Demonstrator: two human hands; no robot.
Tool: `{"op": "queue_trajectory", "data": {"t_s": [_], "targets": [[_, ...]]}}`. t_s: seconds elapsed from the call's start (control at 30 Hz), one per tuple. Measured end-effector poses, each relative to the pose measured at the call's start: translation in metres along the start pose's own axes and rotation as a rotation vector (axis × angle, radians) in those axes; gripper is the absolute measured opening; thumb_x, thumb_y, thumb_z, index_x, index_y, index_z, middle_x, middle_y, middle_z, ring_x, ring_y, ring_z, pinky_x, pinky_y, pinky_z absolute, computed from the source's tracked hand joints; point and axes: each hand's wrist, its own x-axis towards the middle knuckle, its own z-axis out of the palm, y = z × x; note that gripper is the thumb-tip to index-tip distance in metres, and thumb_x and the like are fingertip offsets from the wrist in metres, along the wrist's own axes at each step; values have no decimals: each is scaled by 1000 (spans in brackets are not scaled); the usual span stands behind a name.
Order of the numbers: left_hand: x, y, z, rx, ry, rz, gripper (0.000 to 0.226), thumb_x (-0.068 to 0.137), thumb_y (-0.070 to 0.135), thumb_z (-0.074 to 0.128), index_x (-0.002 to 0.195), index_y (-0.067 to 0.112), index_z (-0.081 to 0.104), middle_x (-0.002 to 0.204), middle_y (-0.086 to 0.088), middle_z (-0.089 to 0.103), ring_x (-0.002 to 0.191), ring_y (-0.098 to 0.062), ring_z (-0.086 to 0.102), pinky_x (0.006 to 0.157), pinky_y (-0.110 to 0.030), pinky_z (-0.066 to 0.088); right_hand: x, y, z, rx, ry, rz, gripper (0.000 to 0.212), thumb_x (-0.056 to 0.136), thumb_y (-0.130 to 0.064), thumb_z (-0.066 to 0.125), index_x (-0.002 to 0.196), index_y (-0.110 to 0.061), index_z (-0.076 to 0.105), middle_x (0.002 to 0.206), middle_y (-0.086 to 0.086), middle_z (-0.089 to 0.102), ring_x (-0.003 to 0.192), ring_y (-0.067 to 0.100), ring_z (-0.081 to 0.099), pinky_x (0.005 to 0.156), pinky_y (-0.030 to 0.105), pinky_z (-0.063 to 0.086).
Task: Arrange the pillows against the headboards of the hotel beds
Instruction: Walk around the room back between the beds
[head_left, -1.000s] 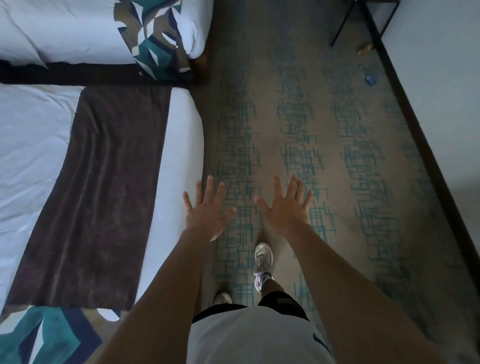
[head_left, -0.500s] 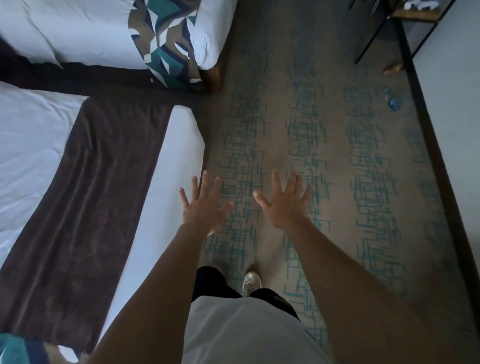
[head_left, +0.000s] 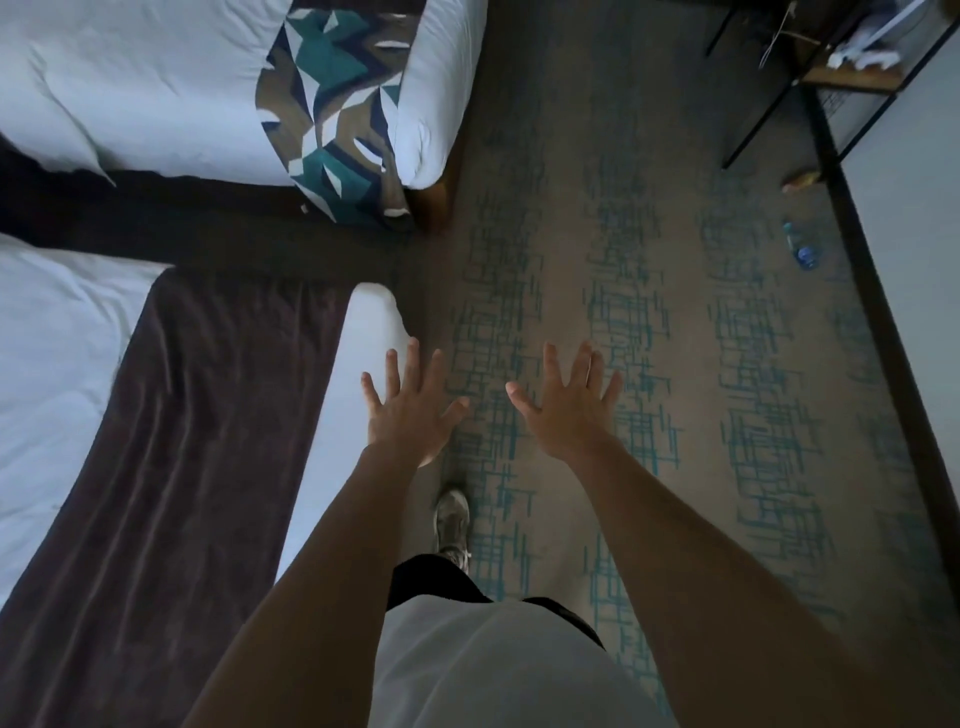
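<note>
Two hotel beds lie on the left. The near bed has white linen and a dark brown runner across its foot. The far bed is white with a teal, brown and white patterned runner. No pillows or headboards are in view. My left hand is stretched out, fingers spread, above the near bed's foot corner. My right hand is held out beside it over the carpet, fingers spread. Both hands hold nothing.
A tan carpet with teal line patterns runs along the foot of the beds. A plastic water bottle lies on the floor near the right wall. A black-framed table stands at the top right. My shoe is below.
The view has advanced along the foot of the beds: the far bed and the table have come closer. My feet have stepped forward. Both hands stay out and spread.
</note>
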Motion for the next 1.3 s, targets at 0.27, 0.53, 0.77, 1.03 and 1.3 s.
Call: {"op": "queue_trajectory", "data": {"t_s": [0.27, 0.53, 0.77, 1.03, 1.3], "targets": [[105, -51, -33, 8, -11, 14, 81, 96, 71, 17, 162, 27, 0, 169, -7, -15, 155, -36, -11, 120, -65, -2, 104, -70, -34, 11, 15, -15, 88, 92, -79, 12, 160, -28, -9, 166, 22, -13, 153, 37, -13, 119, 63, -10], [192, -74, -49, -24, -24, -29, 80, 99, 70, 22, 162, 27, 0, 169, -6, -15, 156, -35, -10, 119, -66, 1, 192, -107, -53, -34, -7, -58, 90, 90, -82, 10, 159, -30, -12, 166, 22, -12, 153, 37, -13, 118, 61, -10], [266, -75, -55, -48, -64, -128, 80, 97, 72, 15, 162, 29, -3, 169, -5, -18, 155, -35, -14, 120, -66, -2, 280, -105, -74, -66, 0, -122, 89, 90, -81, 12, 160, -29, -8, 165, 25, -7, 153, 39, -7, 118, 62, -4], [364, -55, -83, -84, -53, -246, 82, 95, 76, 12, 162, 31, -1, 169, -4, -15, 155, -33, -13, 120, -66, -1, 395, -96, -120, -35, -23, -180, 89, 92, -79, 19, 161, -28, -3, 166, 24, -7, 153, 39, -5, 119, 60, -3], [431, -54, -108, -80, -56, -370, 82, 96, 76, 16, 161, 31, -4, 169, -3, -17, 155, -34, -13, 120, -66, -1, 493, -103, -154, -75, -13, -265, 91, 90, -81, 20, 161, -28, 1, 166, 24, -7, 153, 39, -4, 120, 60, -1]]}}
